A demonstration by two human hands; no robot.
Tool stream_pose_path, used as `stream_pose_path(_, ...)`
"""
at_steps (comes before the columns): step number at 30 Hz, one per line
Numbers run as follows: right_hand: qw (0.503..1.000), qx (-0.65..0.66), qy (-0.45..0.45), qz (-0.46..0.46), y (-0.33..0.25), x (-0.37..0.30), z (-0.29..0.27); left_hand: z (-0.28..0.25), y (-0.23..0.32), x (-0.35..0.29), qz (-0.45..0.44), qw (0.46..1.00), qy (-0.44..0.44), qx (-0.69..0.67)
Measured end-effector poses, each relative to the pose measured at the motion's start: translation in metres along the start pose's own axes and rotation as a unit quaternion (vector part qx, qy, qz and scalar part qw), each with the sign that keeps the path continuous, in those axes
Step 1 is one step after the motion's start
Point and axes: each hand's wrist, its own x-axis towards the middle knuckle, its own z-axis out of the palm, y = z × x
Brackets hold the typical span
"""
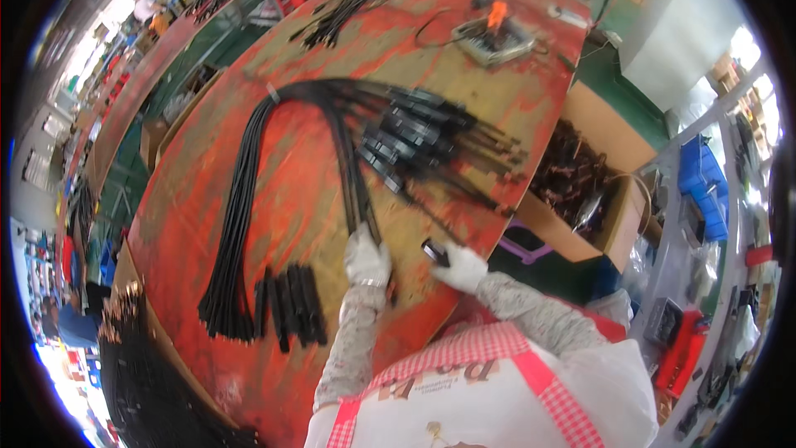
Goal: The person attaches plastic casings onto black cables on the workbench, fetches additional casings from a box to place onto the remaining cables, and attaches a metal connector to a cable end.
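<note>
A large bundle of black cables (240, 207) lies on the table, bent in an arc and bound with a pale tie at its top bend. Its right end fans out into several shiny black sleeves (406, 137) with thin cable ends past them. My left hand (367, 259), in a white glove, is closed around a few cable strands hanging from the bundle. To its right, my gloved right hand (466, 269) pinches a short, shiny black piece (434, 252); its exact kind is unclear. Several short black tubes (290, 303) lie side by side left of my left hand.
The worn red table (186, 224) fills the middle. An open cardboard box (613, 124) of dark brown parts stands beyond its right edge. A tray (496, 43) with an orange item sits at the back, near more cables (336, 17). Black cables with copper-coloured ends (124, 348) lie at lower left.
</note>
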Motion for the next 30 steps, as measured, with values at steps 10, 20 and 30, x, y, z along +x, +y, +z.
stream_pose_path(10, 0.888, 0.356, -0.289, 0.044, 0.038, 0.022, -0.03, 0.002, -0.012, 0.003, -0.131, 0.978, -0.037, -0.157)
stream_pose_path(20, 0.901, 0.363, -0.222, 0.089, 0.029, 0.028, -0.078, -0.029, 0.094, 0.031, -0.139, 0.898, -0.132, -0.396)
stream_pose_path(30, 0.88, 0.434, -0.082, 0.172, 0.046, -0.036, -0.114, 0.032, 0.129, 0.036, -0.212, 0.583, -0.341, -0.706)
